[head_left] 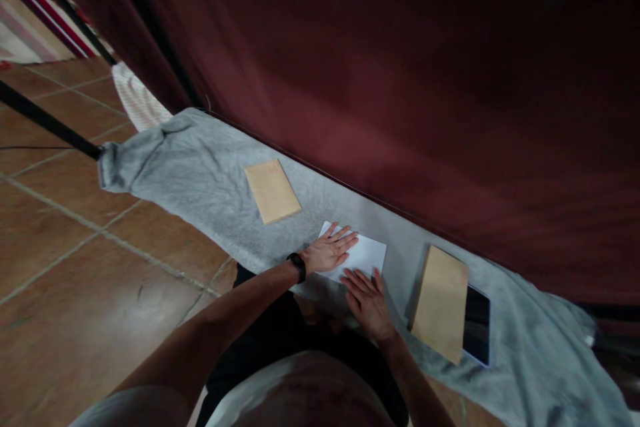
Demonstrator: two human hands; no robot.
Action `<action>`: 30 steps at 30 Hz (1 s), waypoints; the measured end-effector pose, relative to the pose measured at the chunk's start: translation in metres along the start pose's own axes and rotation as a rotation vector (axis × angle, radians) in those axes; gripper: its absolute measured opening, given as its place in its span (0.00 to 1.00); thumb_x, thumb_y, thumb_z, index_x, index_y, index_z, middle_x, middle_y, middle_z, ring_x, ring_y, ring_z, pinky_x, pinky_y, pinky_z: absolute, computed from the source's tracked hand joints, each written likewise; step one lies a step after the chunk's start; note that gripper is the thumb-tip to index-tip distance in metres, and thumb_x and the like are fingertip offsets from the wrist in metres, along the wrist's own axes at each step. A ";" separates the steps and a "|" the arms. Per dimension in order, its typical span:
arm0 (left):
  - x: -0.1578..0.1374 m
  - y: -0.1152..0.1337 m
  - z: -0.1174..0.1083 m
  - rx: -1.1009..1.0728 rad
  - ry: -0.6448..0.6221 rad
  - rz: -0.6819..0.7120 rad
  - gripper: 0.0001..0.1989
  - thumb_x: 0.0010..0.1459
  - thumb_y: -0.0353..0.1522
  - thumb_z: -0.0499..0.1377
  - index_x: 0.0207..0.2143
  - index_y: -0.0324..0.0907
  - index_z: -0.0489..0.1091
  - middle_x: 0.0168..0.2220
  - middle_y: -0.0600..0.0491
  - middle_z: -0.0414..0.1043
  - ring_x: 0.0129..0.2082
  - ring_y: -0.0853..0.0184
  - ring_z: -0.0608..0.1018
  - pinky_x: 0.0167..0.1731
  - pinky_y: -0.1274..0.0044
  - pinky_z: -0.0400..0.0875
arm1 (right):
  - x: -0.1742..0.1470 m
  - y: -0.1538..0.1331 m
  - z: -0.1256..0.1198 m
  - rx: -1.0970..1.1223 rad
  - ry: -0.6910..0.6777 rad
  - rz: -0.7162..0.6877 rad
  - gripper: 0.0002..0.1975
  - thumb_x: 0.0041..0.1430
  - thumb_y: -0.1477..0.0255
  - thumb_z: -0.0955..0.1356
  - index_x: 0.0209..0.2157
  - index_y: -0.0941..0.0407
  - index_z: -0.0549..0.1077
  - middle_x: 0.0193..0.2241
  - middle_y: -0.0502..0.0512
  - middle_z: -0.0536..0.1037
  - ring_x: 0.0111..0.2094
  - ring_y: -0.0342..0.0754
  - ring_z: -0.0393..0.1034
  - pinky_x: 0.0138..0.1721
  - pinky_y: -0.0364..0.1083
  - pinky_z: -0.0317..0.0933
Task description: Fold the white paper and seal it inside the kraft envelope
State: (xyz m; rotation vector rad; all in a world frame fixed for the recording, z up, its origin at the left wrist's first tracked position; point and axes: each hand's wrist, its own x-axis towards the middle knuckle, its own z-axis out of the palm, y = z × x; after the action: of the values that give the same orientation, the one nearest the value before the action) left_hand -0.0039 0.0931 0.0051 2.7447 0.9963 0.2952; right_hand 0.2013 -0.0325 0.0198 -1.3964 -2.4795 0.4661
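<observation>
A sheet of white paper [371, 255] lies flat on the grey cloth in front of me. My left hand [330, 250], with a dark band on its wrist, rests on the paper's left part, palm down with the fingers spread. Against the paper's near edge, my right hand [367, 300] lies with its fingers stretched out and the fingertips on the sheet. Nothing is gripped in either hand. To the left is a small pile of tan envelopes [273, 191]. A thicker stack of tan envelopes [443, 303] stands to the right.
A dark-screened tablet or phone [477, 325] sits partly under the right stack. The grey cloth [200, 153] covers a narrow bench. Behind it hangs a dark red curtain [350, 113]. Black poles [55, 123] and tiled floor [100, 280] are on the left.
</observation>
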 end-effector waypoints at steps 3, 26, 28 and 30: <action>0.000 0.000 0.000 -0.007 0.012 0.002 0.27 0.70 0.36 0.47 0.69 0.46 0.52 0.71 0.53 0.50 0.72 0.61 0.48 0.69 0.59 0.35 | 0.002 -0.003 0.004 -0.014 0.015 0.006 0.22 0.70 0.68 0.61 0.64 0.45 0.63 0.62 0.52 0.68 0.64 0.55 0.61 0.68 0.68 0.32; -0.010 0.003 -0.009 -0.040 0.070 0.153 0.25 0.70 0.45 0.48 0.67 0.54 0.56 0.69 0.56 0.56 0.70 0.63 0.54 0.69 0.64 0.39 | -0.005 -0.013 0.007 0.052 0.103 0.029 0.19 0.70 0.69 0.62 0.60 0.44 0.69 0.58 0.51 0.74 0.62 0.53 0.64 0.69 0.67 0.30; -0.010 0.001 -0.005 -0.020 0.079 0.104 0.25 0.71 0.45 0.47 0.67 0.53 0.56 0.69 0.56 0.56 0.70 0.63 0.54 0.69 0.63 0.38 | -0.005 -0.013 0.007 0.060 0.100 0.041 0.19 0.70 0.69 0.63 0.60 0.44 0.69 0.59 0.51 0.73 0.62 0.53 0.64 0.68 0.67 0.28; -0.009 -0.005 -0.001 0.005 0.087 0.026 0.26 0.71 0.45 0.46 0.68 0.52 0.55 0.69 0.55 0.55 0.70 0.63 0.54 0.68 0.63 0.38 | -0.006 -0.013 0.007 0.065 0.095 0.048 0.19 0.70 0.69 0.63 0.60 0.43 0.68 0.59 0.50 0.72 0.62 0.53 0.64 0.68 0.68 0.28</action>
State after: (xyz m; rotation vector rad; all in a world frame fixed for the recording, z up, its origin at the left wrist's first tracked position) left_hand -0.0135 0.0908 0.0035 2.7724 0.9839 0.4206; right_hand 0.1916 -0.0446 0.0186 -1.4217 -2.3393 0.4740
